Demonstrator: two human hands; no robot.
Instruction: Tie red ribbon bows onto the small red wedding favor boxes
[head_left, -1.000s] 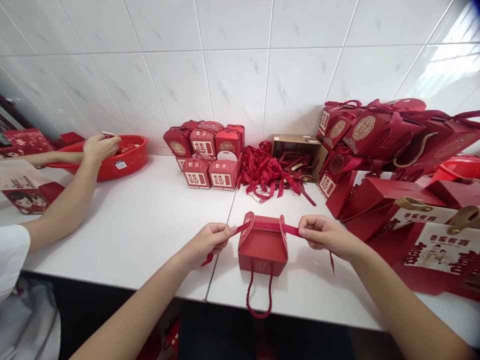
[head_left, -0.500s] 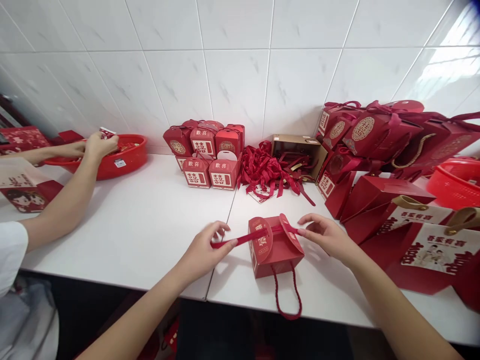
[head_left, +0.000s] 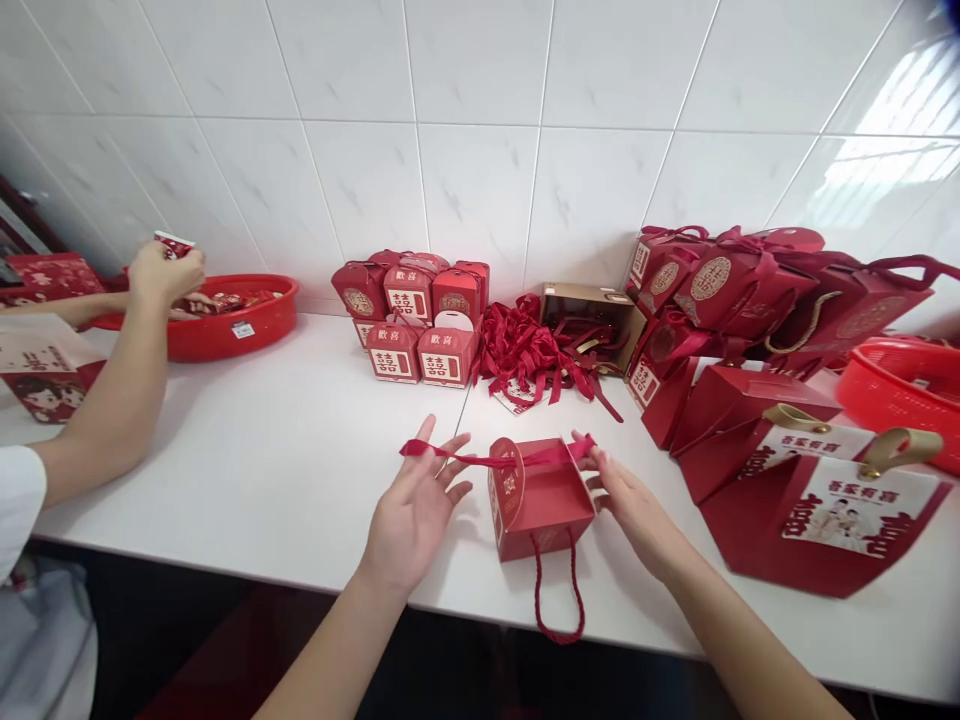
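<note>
A red gift box [head_left: 541,510] stands near the table's front edge, with a twisted cord handle [head_left: 559,630] hanging over that edge. Through the box's rounded top flaps runs a dark red ribbon [head_left: 480,461]. My left hand [head_left: 409,515] is left of the box, palm up with fingers spread, and the ribbon's left end lies across its fingers without a grip. On the other side, my right hand [head_left: 626,500] has thumb and index finger at the ribbon's right end, beside the right flap; its other fingers curl against the box's side, partly hidden.
Behind are small red boxes [head_left: 446,368], a heap of ribbons [head_left: 517,345] and an open carton [head_left: 589,295]. Red gift bags [head_left: 840,510] and a red basket [head_left: 900,385] crowd the right. At left, a co-worker's hands [head_left: 161,275] work over a red basin [head_left: 259,325].
My left hand has let go of the ribbon's left end and opened, palm turned up. My right hand has shifted closer to the box. The co-worker's raised hand has moved left with a packet.
</note>
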